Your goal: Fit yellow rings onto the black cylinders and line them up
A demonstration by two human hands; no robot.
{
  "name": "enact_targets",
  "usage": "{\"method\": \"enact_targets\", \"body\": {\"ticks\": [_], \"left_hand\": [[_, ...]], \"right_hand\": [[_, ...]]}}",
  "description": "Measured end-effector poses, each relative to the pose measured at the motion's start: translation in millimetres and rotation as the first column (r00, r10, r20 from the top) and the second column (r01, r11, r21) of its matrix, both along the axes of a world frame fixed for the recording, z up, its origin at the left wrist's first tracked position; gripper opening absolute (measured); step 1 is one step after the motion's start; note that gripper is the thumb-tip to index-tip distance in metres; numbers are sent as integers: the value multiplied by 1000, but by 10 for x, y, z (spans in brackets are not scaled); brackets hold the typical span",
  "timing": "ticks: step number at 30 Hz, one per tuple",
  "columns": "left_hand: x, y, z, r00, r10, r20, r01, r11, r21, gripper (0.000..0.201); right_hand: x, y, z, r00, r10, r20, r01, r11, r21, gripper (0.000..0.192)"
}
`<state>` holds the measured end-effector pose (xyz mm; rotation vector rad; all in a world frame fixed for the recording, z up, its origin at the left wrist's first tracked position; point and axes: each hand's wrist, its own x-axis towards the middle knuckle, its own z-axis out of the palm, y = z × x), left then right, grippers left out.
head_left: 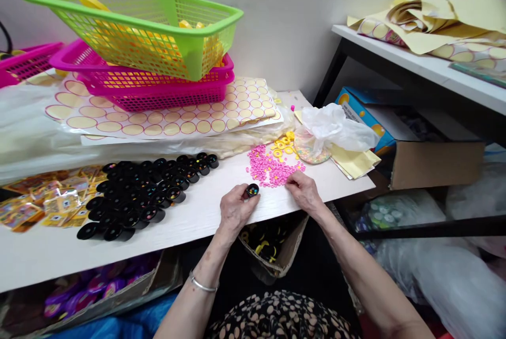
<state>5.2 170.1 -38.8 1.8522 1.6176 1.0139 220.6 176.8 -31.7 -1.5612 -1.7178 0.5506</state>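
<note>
Filling is the step in hand: the left hand (234, 211) pinches a small black cap (252, 190) near the tabletop's (205, 207) front edge, while the right hand's (303, 191) fingers press together on the pink beads (271, 169) — lifting a few cleanly comes next, it seems.
</note>
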Motion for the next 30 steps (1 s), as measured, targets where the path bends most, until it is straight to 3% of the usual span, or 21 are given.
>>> {"method": "enact_targets", "body": {"ticks": [6,9,14,20,24,30], "left_hand": [[-16,-1,7,999,-18,38,20,999,-42,22],[-11,-3,6,999,-20,42,22,999,-42,21],[-13,2,1,998,-25,53,28,999,-46,23],[-17,1,-10,997,-31,67,35,998,-57,23],[-14,-7,-15,995,-40,93,47,997,-68,21],[-22,-5,-29,995,-48,88,54,996,-69,20]], "right_hand": [[-124,-43,-25,998,-7,69,3,999,48,8],[-205,-20,7,983,19,183,-31,998,62,12],[-302,24,66,899,61,434,-97,993,61,18],[-319,-29,47,826,69,559,-167,978,126,19],[-301,-194,10,812,90,576,-218,963,156,22],[-229,-365,-22,909,154,388,-227,962,150,18]]}}
